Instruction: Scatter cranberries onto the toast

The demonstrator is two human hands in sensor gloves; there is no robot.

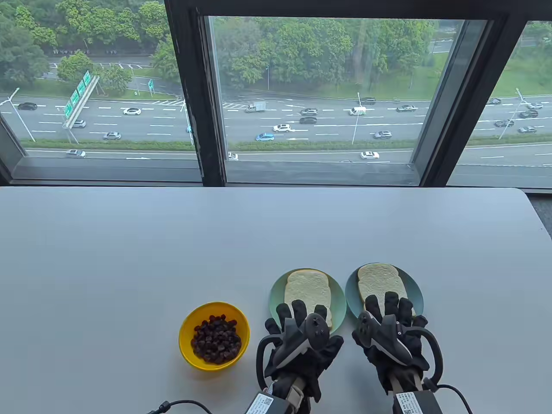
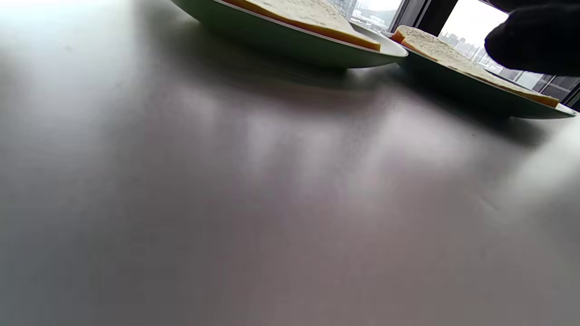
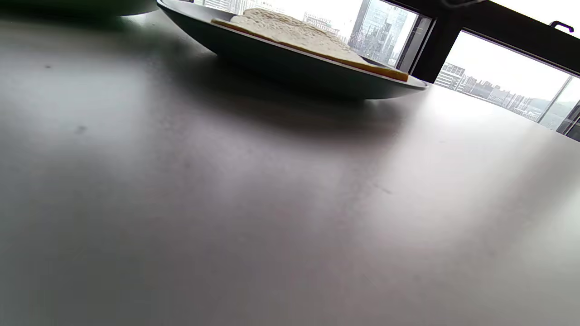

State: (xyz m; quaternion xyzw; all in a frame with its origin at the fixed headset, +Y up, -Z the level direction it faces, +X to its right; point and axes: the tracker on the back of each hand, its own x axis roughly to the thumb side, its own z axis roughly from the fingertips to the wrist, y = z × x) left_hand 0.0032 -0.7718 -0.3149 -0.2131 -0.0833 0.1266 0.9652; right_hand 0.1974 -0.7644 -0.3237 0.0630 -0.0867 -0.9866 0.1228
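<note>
1. Currently both hands sit at the near table (image 1: pixel 129 258) edge, palms down, fingers spread, holding nothing. Left hand (image 1: pixel 299 340) is in front of the left plate (image 1: pixel 276 297); right hand (image 1: pixel 390 336) is in front of the right plate (image 1: pixel 416 293). Fingertips overlap the near rims in the table view; contact can't be confirmed.
2. Wrist views: both cameras sit low over the table, looking up at the plate undersides. Left wrist view shows both plates just beside each other, plus a dark glove (image 2: pixel 534 40) at top right. No fingers visible in the right wrist view.
3. Cranberries (image 1: pixel 215 338) are in the yellow bowl (image 1: pixel 187 345), just left of the left hand and near the left plate. Bowl looks well filled.
4. Toast: one slice per plate, left toast (image 1: pixel 307 291) and right toast (image 1: pixel 379 280), both bare. Sprinkling not yet begun, judging by that.
5. Likely step in hand: fetch a pinch. Left hand is closest to the bowl, so use it.
6. Doing it well: take a small pinch, carry it over the slice centre, release by rubbing the fingers from low down so pieces don't bounce onto the plate or table. Gloves may dull feel, so check the pinch visually.
7. Beyond the plates: bare table, then window.
</note>
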